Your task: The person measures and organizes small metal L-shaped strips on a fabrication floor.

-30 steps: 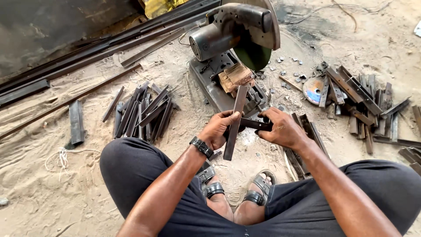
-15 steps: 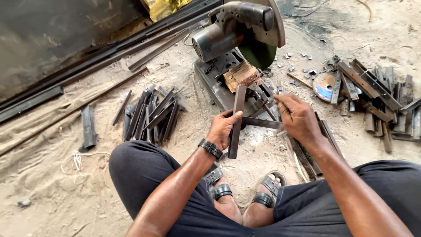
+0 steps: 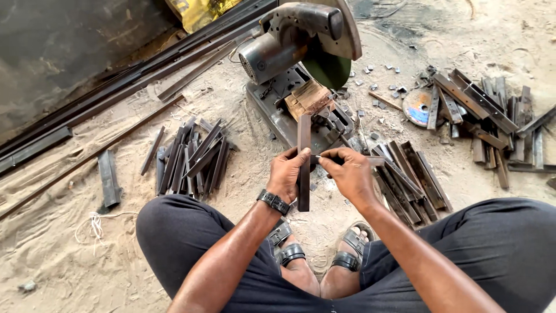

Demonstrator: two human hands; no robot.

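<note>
My left hand (image 3: 288, 172) grips a long flat steel bar (image 3: 303, 128), held lengthwise and pointing away from me toward the chop saw (image 3: 295, 52). My right hand (image 3: 350, 174) pinches a shorter steel piece (image 3: 375, 160) that lies crosswise, its end meeting the long bar between my two thumbs. Both hands hover above the sandy ground between my knees, just in front of the saw's base and its wooden block (image 3: 308, 97). A dark watch sits on my left wrist.
A pile of cut steel strips (image 3: 191, 156) lies to the left, another stack (image 3: 414, 177) by my right knee, and more offcuts with a worn cutting disc (image 3: 417, 107) at the far right. Long steel bars (image 3: 133, 87) run along the upper left. My sandalled feet (image 3: 318, 255) rest below the hands.
Both hands have drawn closer together. The long bar has turned from tilted to nearly straight, and the short crosswise piece is now tucked against it at my thumbs.
</note>
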